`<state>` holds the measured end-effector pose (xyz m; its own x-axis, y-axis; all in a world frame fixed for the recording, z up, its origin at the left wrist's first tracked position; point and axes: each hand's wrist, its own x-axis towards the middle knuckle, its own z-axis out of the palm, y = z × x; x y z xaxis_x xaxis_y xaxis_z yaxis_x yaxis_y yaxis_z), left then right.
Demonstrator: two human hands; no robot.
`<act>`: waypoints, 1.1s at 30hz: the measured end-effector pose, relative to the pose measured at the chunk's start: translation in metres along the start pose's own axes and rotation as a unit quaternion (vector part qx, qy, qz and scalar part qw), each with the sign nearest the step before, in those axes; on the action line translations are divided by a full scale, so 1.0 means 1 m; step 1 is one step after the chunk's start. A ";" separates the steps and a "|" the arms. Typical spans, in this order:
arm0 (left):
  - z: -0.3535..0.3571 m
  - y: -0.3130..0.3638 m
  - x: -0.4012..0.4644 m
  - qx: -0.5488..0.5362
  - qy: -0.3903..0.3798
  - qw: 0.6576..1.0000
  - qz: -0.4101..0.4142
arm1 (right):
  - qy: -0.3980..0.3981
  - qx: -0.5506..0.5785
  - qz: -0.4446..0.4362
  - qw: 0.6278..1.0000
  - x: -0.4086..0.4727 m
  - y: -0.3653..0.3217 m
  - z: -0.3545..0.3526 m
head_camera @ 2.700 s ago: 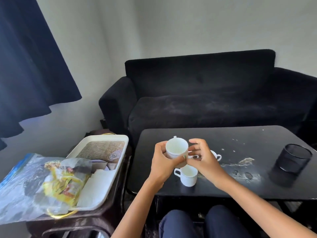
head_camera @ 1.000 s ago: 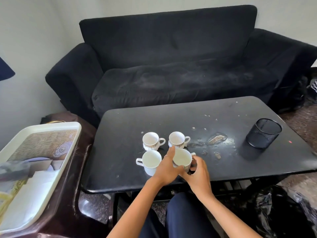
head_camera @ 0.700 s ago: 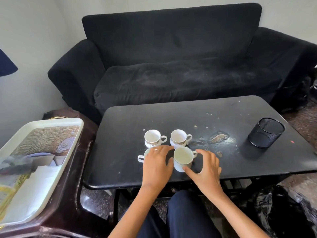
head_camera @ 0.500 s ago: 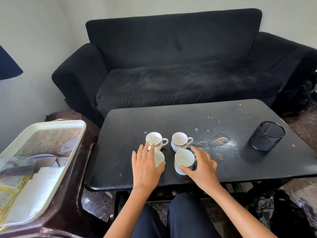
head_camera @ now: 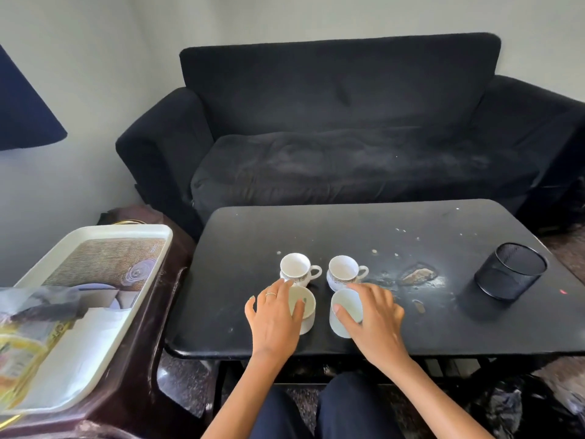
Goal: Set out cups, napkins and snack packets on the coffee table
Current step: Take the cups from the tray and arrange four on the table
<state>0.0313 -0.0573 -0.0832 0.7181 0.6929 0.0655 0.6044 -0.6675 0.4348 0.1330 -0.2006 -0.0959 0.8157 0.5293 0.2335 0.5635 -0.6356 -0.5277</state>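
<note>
Two white cups stand at the back, one on the left (head_camera: 296,270) and one on the right (head_camera: 343,271), on the black coffee table (head_camera: 240,248). Two more stand in front of them. My left hand (head_camera: 273,321) lies spread over the near side of the front left cup (head_camera: 306,304), thumb across its rim. My right hand (head_camera: 375,318) rests, fingers apart, against the front right cup (head_camera: 345,313), thumb on its wall. All the cups stand upright on the table. White napkins (head_camera: 82,359) and yellow snack packets (head_camera: 19,356) in a clear bag lie in a white tray (head_camera: 95,229) at the left.
The tray sits on a dark brown stool (head_camera: 139,375) left of the table. A black mesh holder (head_camera: 509,270) stands on the table's right side, with worn patches (head_camera: 418,275) beside the cups. A black sofa (head_camera: 348,122) is behind the table. My knees are under the near edge.
The cup I held in both hands was set down as the front right cup. Both hands have let go and spread out beside the front cups. My view has tilted up slightly.
</note>
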 end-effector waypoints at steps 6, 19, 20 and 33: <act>-0.018 -0.011 0.042 -0.123 -0.032 0.992 -0.020 | -0.016 0.016 -0.088 0.996 0.046 -0.026 0.008; -0.008 -0.036 0.104 -0.020 -0.128 0.991 0.030 | -0.242 -0.058 -0.133 0.959 0.134 -0.035 0.042; -0.005 -0.038 0.105 -0.026 -0.119 0.992 0.030 | -0.240 -0.059 -0.139 0.959 0.136 -0.035 0.044; 0.011 -0.039 0.161 -0.024 -0.058 0.997 0.034 | -0.236 -0.034 -0.123 0.963 0.190 -0.040 0.064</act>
<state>0.1270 0.0773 -0.0990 0.7938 0.6082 -0.0061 0.5374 -0.6966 0.4753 0.2575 -0.0389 -0.0828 0.5142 0.8554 -0.0618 0.7529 -0.4848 -0.4450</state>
